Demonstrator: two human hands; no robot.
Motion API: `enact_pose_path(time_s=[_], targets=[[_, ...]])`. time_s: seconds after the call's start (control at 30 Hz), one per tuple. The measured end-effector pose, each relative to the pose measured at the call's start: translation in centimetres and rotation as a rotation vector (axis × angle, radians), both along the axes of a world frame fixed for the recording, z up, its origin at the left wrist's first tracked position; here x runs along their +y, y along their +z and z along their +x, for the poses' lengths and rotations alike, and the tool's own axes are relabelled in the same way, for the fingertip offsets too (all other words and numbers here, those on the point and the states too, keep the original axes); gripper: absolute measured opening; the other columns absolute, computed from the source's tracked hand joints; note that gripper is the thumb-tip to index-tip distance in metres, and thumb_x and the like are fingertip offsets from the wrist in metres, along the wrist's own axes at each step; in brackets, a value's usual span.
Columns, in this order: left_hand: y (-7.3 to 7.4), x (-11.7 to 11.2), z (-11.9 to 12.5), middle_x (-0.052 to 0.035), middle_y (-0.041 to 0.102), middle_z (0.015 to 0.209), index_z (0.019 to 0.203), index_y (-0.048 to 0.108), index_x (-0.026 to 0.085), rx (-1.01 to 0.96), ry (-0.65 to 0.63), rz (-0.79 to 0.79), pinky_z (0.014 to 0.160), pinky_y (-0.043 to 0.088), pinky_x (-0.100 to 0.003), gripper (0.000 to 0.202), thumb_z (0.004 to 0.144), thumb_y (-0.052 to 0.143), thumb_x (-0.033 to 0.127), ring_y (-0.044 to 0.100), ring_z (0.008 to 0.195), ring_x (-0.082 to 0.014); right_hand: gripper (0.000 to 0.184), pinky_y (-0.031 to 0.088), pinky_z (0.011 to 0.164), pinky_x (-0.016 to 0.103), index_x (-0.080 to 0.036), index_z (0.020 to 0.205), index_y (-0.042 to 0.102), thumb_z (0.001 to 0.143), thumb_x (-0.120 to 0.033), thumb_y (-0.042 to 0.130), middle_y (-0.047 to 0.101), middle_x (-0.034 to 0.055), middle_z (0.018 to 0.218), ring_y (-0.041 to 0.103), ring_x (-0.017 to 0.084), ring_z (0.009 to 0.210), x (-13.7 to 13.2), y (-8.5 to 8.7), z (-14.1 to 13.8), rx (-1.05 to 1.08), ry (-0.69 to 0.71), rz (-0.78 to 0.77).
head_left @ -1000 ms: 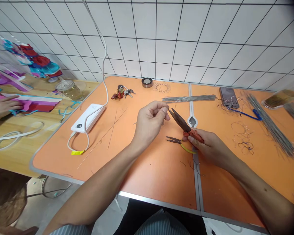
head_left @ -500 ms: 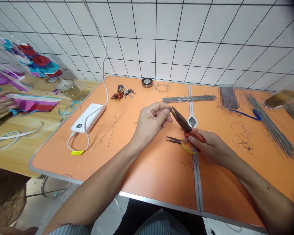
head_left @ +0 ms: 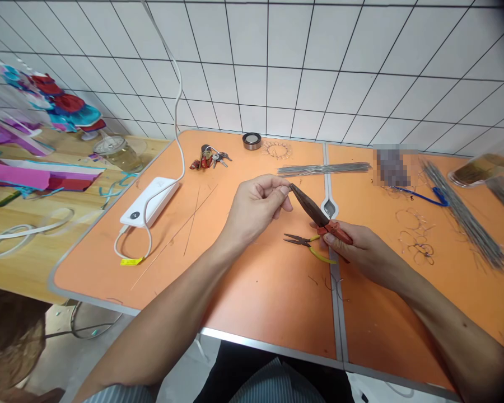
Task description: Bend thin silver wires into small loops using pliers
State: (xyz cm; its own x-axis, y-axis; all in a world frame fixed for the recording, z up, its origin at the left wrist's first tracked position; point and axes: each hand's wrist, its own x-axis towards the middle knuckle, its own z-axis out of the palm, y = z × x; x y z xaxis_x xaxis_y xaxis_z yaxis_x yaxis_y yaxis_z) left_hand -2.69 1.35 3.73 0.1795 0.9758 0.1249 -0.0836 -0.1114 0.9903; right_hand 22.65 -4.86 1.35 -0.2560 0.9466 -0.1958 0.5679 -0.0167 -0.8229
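Observation:
My right hand (head_left: 361, 249) grips the red handles of long-nose pliers (head_left: 313, 210), whose dark jaws point up-left and meet the fingertips of my left hand (head_left: 256, 207). My left hand is pinched closed at the jaw tips on something too thin to make out, probably wire. Both hands hover over the orange table (head_left: 256, 291). Under them lies a smaller pair of pliers with yellow handles (head_left: 308, 246).
A white power bank (head_left: 151, 201) with its cable, thin wires (head_left: 193, 218), keys (head_left: 210, 158), a tape roll (head_left: 252, 141), wire bundles (head_left: 323, 168) (head_left: 466, 215) and bent wire loops (head_left: 418, 243) lie on the table. A wooden table (head_left: 33, 224) with coloured paper and a jar (head_left: 117, 152) stands left.
The pliers' jaws have closed in on my left fingertips. Another person's hand at the far left has drawn out of view.

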Motion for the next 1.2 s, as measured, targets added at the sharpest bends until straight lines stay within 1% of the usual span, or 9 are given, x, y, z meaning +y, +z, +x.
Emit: enact_pose_path(time_s=[0.17, 0.27, 0.33, 0.4, 0.53, 0.77, 0.97, 1.07, 1.2], targets=[[-0.1, 0.1, -0.2, -0.0024, 0.074, 0.067, 0.088, 0.076, 0.018, 0.014, -0.008, 0.008, 0.049, 0.04, -0.025, 0.013, 0.09, 0.076, 0.03, 0.05, 0.05, -0.0095, 0.057, 0.04, 0.063, 0.03, -0.019, 0.117, 0.074, 0.103, -0.072, 0.059, 0.061, 0.0015, 0.083, 0.051, 0.017, 0.069, -0.2, 0.5, -0.5, 0.053, 0.032, -0.058], [-0.1, 0.0, -0.1, -0.0017, 0.073, 0.067, 0.087, 0.075, 0.018, 0.042, 0.004, 0.007, 0.049, 0.04, -0.024, 0.012, 0.091, 0.075, 0.03, 0.05, 0.05, -0.0092, 0.057, 0.033, 0.061, 0.03, -0.02, 0.097, 0.067, 0.104, -0.076, 0.055, 0.047, -0.0027, 0.075, 0.038, 0.014, 0.064, -0.2, 0.6, -0.6, 0.079, 0.076, -0.068], [-0.1, -0.2, 0.0, -0.0011, 0.073, 0.066, 0.086, 0.074, 0.018, 0.066, 0.013, 0.009, 0.049, 0.039, -0.023, 0.012, 0.091, 0.074, 0.028, 0.049, 0.051, -0.0088, 0.061, 0.03, 0.06, 0.03, -0.022, 0.082, 0.054, 0.104, -0.079, 0.053, 0.04, -0.0039, 0.073, 0.033, 0.013, 0.064, -0.2, 0.6, -0.5, 0.056, 0.081, -0.061], [0.0, -0.3, 0.2, -0.0008, 0.072, 0.066, 0.085, 0.073, 0.018, 0.09, 0.018, 0.013, 0.05, 0.038, -0.023, 0.011, 0.091, 0.073, 0.027, 0.048, 0.051, -0.0087, 0.064, 0.028, 0.06, 0.03, -0.024, 0.076, 0.044, 0.103, -0.081, 0.052, 0.037, -0.0042, 0.072, 0.031, 0.013, 0.064, -0.1, 0.5, -0.6, 0.014, 0.068, -0.045], [0.1, -0.4, 0.3, -0.0008, 0.071, 0.066, 0.085, 0.072, 0.018, 0.105, 0.01, 0.026, 0.052, 0.043, -0.023, 0.01, 0.092, 0.07, 0.024, 0.052, 0.053, -0.0096, 0.065, 0.03, 0.059, 0.031, -0.024, 0.072, 0.045, 0.103, -0.081, 0.051, 0.041, -0.0034, 0.068, 0.035, 0.014, 0.062, -0.1, 0.7, -1.0, 0.006, 0.088, -0.071], [-0.5, 0.0, 0.2, -0.0002, 0.069, 0.066, 0.084, 0.07, 0.018, 0.123, 0.017, 0.101, 0.054, 0.044, -0.024, 0.009, 0.091, 0.068, 0.023, 0.055, 0.054, -0.0102, 0.065, 0.034, 0.052, 0.03, -0.023, 0.072, 0.052, 0.101, -0.081, 0.058, 0.053, -0.0021, 0.063, 0.046, 0.012, 0.051, -0.7, 0.9, -1.2, 0.172, 0.081, -0.237], [-1.0, 0.1, 0.4, -0.0001, 0.07, 0.068, 0.084, 0.071, 0.019, 0.125, 0.048, 0.178, 0.054, 0.043, -0.025, 0.008, 0.09, 0.067, 0.024, 0.055, 0.056, -0.0109, 0.064, 0.03, 0.049, 0.03, -0.022, 0.073, 0.055, 0.103, -0.079, 0.057, 0.051, -0.0028, 0.055, 0.045, 0.012, 0.046, -0.6, 0.8, -0.8, 0.267, 0.15, -0.329], [-1.1, 0.1, 0.4, 0.0, 0.07, 0.068, 0.084, 0.07, 0.019, 0.132, 0.052, 0.18, 0.054, 0.043, -0.026, 0.008, 0.09, 0.066, 0.023, 0.055, 0.056, -0.0111, 0.062, 0.03, 0.05, 0.03, -0.023, 0.072, 0.054, 0.104, -0.075, 0.057, 0.051, -0.0032, 0.057, 0.045, 0.012, 0.047, -0.6, 0.8, -0.8, 0.242, 0.142, -0.287], [-1.2, 0.1, 0.4, 0.0003, 0.069, 0.067, 0.081, 0.069, 0.019, 0.172, 0.075, 0.18, 0.054, 0.042, -0.025, 0.009, 0.089, 0.066, 0.022, 0.057, 0.056, -0.0112, 0.057, 0.035, 0.054, 0.031, -0.024, 0.07, 0.051, 0.108, -0.067, 0.053, 0.052, -0.0031, 0.06, 0.046, 0.013, 0.051, -0.6, 0.8, -1.2, 0.067, 0.07, -0.135]])
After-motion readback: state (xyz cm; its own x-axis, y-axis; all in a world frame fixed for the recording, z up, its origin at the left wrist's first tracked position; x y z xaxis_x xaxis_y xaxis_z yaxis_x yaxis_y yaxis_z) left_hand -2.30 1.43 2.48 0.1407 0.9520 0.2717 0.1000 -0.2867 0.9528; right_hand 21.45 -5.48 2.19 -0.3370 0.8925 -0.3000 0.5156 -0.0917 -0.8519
